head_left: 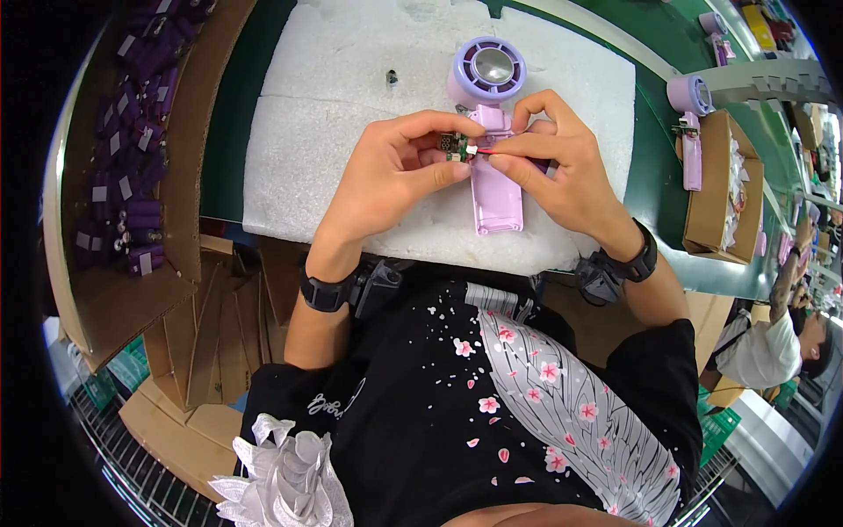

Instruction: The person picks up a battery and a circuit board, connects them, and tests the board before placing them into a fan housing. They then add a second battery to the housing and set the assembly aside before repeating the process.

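My left hand (385, 171) pinches a small green circuit board (451, 146) with a dark display. At the board's right edge, a white plug (472, 150) on thin red and dark wires (486, 151) meets it; whether it is fully seated I cannot tell. The fingers of my right hand (569, 162) are closed on those wires, and a dark purple piece, probably a battery, shows partly beneath them. Under both hands lies the open pink handle (498, 200) of a handheld fan, hollow side up. Its round lilac fan head (488, 72) sits at the far end.
A white foam sheet (307, 158) covers the green bench. Left stands a cardboard box (180, 220) of purple batteries (132, 132). Toward the right are another fan (691, 145) and a carton (716, 206) with white contents. A person in white (760, 351) sits further right.
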`<state>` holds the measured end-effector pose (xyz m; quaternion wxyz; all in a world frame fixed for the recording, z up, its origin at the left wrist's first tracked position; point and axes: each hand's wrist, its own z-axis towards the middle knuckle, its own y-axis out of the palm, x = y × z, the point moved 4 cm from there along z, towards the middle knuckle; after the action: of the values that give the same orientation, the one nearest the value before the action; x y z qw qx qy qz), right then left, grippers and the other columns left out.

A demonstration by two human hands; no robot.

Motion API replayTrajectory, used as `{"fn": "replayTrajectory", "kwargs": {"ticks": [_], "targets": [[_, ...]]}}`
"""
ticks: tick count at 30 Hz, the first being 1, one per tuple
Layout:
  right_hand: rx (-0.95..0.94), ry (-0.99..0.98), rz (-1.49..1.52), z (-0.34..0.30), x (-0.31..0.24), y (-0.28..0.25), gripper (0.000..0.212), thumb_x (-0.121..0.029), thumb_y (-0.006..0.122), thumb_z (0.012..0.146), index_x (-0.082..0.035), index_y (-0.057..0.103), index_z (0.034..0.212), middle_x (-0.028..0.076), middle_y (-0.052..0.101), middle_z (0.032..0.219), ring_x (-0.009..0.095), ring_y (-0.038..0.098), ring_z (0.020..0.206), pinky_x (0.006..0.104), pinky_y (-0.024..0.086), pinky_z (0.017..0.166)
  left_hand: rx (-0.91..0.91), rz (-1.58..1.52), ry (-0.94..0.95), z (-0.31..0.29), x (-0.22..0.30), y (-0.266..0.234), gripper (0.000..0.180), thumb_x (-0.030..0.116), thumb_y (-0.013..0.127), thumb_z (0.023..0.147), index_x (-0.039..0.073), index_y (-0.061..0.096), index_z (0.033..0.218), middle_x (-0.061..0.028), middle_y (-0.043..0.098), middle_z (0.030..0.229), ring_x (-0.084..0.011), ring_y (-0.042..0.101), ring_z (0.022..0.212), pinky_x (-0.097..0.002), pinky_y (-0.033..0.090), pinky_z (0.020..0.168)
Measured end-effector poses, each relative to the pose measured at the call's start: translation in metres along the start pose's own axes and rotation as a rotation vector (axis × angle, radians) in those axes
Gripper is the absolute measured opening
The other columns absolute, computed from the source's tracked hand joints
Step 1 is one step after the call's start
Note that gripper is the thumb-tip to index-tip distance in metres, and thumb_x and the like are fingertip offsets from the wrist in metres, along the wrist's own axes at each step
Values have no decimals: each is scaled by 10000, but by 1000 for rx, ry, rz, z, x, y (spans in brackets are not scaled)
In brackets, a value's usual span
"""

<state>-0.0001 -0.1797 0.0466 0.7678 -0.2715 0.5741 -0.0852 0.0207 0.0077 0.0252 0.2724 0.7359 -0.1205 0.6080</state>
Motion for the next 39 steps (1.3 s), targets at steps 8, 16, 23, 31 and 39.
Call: {"fn": "replayTrajectory", "kwargs": {"ticks": [8,16,23,31,39], "targets": [[-62,-13,-106,0,-5,-1,94,-46,738,779,0,729,860,60,493,947,96,456,610,242,368,562,129,104,37,-3,-2,3,304,-38,730,807,-13,638,1096,-41,645,974,-64,582,809,-199,504,735],[-54,-52,-88,0,-3,-1,97,-48,737,780,2,726,863,51,471,922,101,456,635,247,366,568,130,132,113,-4,-1,4,315,-41,743,788,-5,640,1084,-33,625,912,-75,585,801,-218,522,756],[-49,-29,-80,1,-1,-1,94,-45,737,781,4,728,862,52,474,918,106,469,644,247,376,574,137,165,109,-3,2,4,311,-54,733,778,3,677,1079,-48,654,939,-98,613,830,-229,530,770],[14,-163,-156,2,-5,-4,90,-32,743,770,6,729,850,58,493,902,117,486,628,259,393,541,162,340,261,-1,5,9,348,-39,693,779,16,684,1123,-82,682,960,-132,646,845,-247,539,778],[75,-170,-216,2,-2,-5,231,-52,759,754,-38,723,982,63,619,922,151,593,689,260,463,580,227,440,368,5,1,15,374,8,694,759,25,674,1132,-108,699,947,-161,678,794,-264,547,760]]}}
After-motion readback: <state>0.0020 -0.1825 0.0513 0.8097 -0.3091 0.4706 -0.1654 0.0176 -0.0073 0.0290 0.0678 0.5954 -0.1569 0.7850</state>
